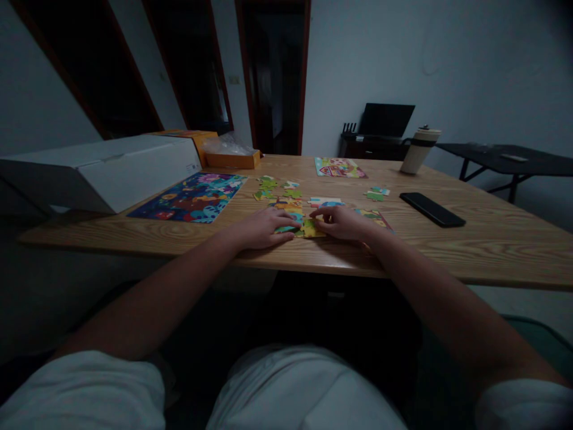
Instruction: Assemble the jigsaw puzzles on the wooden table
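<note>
Two hands lay flat on puzzle pieces near the desk (pixel 447 251) edge: left hand (pixel 262 230) pressed fingers-together on the joined patch (pixel 290 210), right hand (pixel 342 223) on a yellow piece (pixel 312 229), gripping nothing. Thin, light card probably slides easily and bends; edges looked best to pinch.

The room is dim, with pale plain walls (pixel 447 54). A dark open doorway (pixel 275 77) framed in reddish wood stands at the far side, with dark window openings (pixel 188 60) to its left. The wooden bench (pixel 492 239) fills the middle. Behind it sits a low dark cabinet (pixel 371 146), and a black side table (pixel 505 160) stands at the right.
</note>
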`<state>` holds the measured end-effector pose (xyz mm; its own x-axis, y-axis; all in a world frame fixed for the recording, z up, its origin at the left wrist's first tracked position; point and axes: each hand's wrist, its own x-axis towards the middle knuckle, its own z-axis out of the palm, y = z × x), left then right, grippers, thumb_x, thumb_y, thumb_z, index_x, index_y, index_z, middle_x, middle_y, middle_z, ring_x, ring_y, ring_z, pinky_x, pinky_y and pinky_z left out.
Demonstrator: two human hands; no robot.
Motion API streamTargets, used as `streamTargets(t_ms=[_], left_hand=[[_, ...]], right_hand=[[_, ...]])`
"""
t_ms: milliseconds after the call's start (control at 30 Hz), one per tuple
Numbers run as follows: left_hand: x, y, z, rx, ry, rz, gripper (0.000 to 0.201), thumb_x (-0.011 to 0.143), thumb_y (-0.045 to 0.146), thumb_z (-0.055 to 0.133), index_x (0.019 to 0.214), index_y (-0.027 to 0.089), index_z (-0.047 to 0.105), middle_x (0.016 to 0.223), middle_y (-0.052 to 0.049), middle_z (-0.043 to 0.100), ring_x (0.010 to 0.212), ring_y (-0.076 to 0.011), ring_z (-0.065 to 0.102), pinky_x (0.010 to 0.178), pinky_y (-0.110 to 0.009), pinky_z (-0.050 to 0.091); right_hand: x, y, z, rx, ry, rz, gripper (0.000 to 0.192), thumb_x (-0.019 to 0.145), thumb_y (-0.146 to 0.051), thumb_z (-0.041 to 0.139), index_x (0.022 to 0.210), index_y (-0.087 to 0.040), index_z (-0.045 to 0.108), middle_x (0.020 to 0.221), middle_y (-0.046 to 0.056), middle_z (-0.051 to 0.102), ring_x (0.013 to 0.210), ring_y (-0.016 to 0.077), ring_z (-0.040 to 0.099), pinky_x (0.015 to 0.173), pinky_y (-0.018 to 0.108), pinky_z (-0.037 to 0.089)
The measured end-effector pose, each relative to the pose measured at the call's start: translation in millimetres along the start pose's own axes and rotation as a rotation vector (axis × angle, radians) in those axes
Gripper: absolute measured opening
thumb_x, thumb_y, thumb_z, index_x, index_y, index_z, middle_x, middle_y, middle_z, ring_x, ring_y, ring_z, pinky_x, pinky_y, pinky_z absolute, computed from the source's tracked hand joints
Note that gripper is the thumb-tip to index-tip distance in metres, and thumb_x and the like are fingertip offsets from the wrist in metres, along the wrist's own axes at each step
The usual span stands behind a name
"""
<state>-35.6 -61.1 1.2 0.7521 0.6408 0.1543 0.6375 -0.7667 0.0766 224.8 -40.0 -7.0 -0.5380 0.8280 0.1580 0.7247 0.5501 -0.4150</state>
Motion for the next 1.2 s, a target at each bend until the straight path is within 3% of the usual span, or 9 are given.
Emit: streamTargets(t_ms=[300,467,600,700,833,867,967,1200], left_hand=[[-1.1,3.9,-2.4,0.070,-0.038,0.009,0.038,0.099,0.044,0.042,0.132,0.033,0.060,0.131,-0.006,0.057,0.120,-0.0247,0.052,0.104,-0.039,0.036],[-5.1,3.6,-2.9,0.009,-0.009,-0.075,0.050,0.096,0.049,0.046,0.140,0.025,0.051,0.135,-0.009,0.057,0.125,-0.0257,0.049,0.106,-0.038,0.036],[-12.7,1.2,-5.1,0.010,-0.056,-0.064,0.049,0.097,0.050,0.043,0.136,0.022,0.054,0.135,-0.009,0.057,0.126,-0.0249,0.049,0.108,-0.036,0.034],[-12.8,-19.2,-15.1,-0.004,-0.101,-0.102,0.052,0.097,0.053,0.042,0.137,0.023,0.053,0.139,-0.008,0.055,0.127,-0.0242,0.049,0.108,-0.034,0.035],[4.4,-77.1,-33.0,0.073,-0.048,-0.410,0.055,0.096,0.045,0.044,0.143,0.014,0.046,0.149,-0.014,0.045,0.133,-0.0257,0.044,0.110,-0.034,0.032],[10.7,-92.2,-35.0,0.084,-0.079,-0.485,0.058,0.094,0.042,0.049,0.144,0.012,0.044,0.150,-0.015,0.043,0.134,-0.0259,0.043,0.109,-0.033,0.033],[28.4,-124.9,-31.4,0.022,-0.112,-0.591,0.060,0.087,0.041,0.060,0.140,0.015,0.049,0.143,-0.014,0.052,0.125,-0.0247,0.054,0.100,-0.029,0.041],[43.2,-138.8,-15.9,-0.126,0.058,-0.692,0.065,0.059,0.034,0.083,0.119,0.014,0.063,0.100,-0.012,0.074,0.087,-0.0263,0.068,0.073,-0.030,0.048]], right_hand=[[3.9,2.9,2.9,0.085,0.020,-0.017,0.040,0.087,-0.034,0.058,0.122,-0.018,0.069,0.074,0.003,0.067,0.055,0.0123,0.051,0.053,0.025,0.035],[4.8,6.3,-2.4,0.434,0.163,-0.017,0.039,0.086,-0.031,0.060,0.122,-0.019,0.064,0.079,0.002,0.064,0.063,0.0137,0.054,0.055,0.025,0.041],[7.3,12.6,-8.9,0.580,0.362,-0.026,0.034,0.083,-0.029,0.062,0.116,-0.020,0.064,0.081,0.002,0.062,0.071,0.0162,0.057,0.063,0.029,0.046],[9.6,16.7,-12.0,0.619,0.446,-0.037,0.032,0.082,-0.028,0.061,0.113,-0.019,0.063,0.081,0.002,0.061,0.071,0.0164,0.057,0.064,0.031,0.047],[10.5,17.4,-13.2,0.614,0.467,-0.035,0.031,0.081,-0.027,0.061,0.111,-0.019,0.062,0.076,0.001,0.060,0.069,0.0163,0.056,0.063,0.030,0.047],[10.2,17.1,-13.3,0.606,0.471,-0.035,0.031,0.081,-0.028,0.061,0.111,-0.019,0.062,0.075,0.001,0.059,0.069,0.0161,0.056,0.062,0.030,0.046],[8.9,16.2,-14.0,0.586,0.480,-0.033,0.032,0.082,-0.028,0.060,0.112,-0.018,0.061,0.075,0.001,0.058,0.067,0.0153,0.054,0.061,0.029,0.046],[7.3,12.0,-16.6,0.545,0.471,0.015,0.036,0.083,-0.030,0.059,0.116,-0.016,0.059,0.076,0.002,0.057,0.066,0.0142,0.052,0.059,0.029,0.043]])
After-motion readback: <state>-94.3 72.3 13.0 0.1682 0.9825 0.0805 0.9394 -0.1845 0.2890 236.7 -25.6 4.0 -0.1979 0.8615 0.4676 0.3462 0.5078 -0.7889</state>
